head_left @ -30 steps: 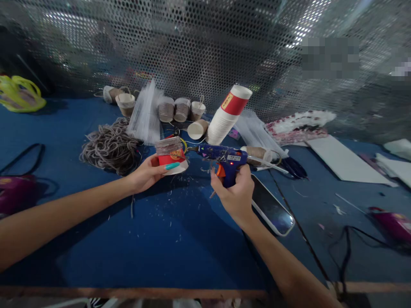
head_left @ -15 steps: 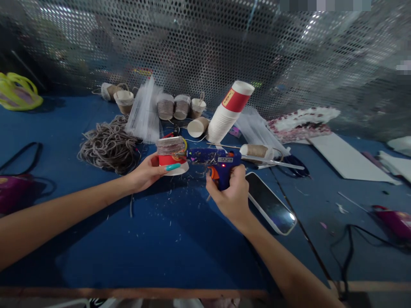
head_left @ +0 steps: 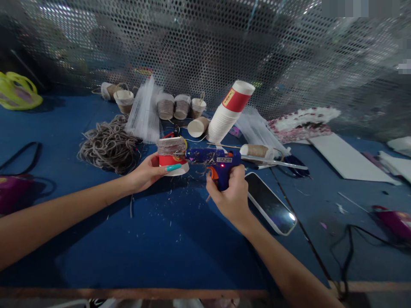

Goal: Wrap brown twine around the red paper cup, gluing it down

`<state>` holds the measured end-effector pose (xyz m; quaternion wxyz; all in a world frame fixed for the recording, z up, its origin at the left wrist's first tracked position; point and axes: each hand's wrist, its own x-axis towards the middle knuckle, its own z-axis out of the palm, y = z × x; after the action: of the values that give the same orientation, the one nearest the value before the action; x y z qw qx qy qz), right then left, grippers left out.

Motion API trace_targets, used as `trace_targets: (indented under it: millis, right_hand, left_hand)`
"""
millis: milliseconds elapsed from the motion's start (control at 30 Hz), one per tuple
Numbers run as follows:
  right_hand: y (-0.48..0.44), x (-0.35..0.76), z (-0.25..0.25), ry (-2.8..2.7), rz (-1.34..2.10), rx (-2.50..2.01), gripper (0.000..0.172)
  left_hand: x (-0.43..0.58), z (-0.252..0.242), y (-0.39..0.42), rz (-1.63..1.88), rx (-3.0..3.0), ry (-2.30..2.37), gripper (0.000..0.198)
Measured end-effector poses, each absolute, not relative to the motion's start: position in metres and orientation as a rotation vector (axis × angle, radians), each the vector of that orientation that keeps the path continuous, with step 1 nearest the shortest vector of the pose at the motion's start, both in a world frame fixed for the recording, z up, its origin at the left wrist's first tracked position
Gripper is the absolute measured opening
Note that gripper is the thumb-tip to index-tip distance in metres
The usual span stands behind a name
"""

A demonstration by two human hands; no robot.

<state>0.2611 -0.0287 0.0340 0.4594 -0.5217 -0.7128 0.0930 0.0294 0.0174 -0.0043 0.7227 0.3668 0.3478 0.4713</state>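
My left hand [head_left: 148, 174] grips a red and white paper cup [head_left: 165, 160], turned rim down, with grey-brown yarn [head_left: 170, 146] wound around its upper part. My right hand [head_left: 231, 192] is wrapped around the handle of a blue glue gun [head_left: 205, 155] with an orange trigger and a lit red light. The gun's nozzle points left and is at the cup's side near the yarn's lower edge; whether it touches I cannot tell. A clear glue stick [head_left: 279, 164] juts from its back end. Left of the cup lies a heap of grey-brown yarn [head_left: 107, 145].
Behind the cup stand several yarn-wrapped cups [head_left: 165, 107] and a leaning stack of paper cups [head_left: 224, 117]. A phone [head_left: 270, 204] lies beside my right wrist. White boards [head_left: 351, 157] are at the right, yellow scissors-like loops [head_left: 21, 92] at the far left. Perforated metal [head_left: 205, 51] closes the back.
The glue gun's back end and glue stick have shifted very slightly. Both hands keep their hold, and the cup stays nearly in place.
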Motion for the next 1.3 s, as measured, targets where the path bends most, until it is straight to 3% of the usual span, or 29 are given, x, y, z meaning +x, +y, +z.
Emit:
trace_targets:
  millis: [1300]
  right_hand:
    - [-0.0270, 0.2637, 0.0355, -1.680, 0.184, -1.385, 0.031]
  left_hand:
    - [0.0285, -0.0032, 0.0160, 1.036, 0.808, 0.703, 0.064]
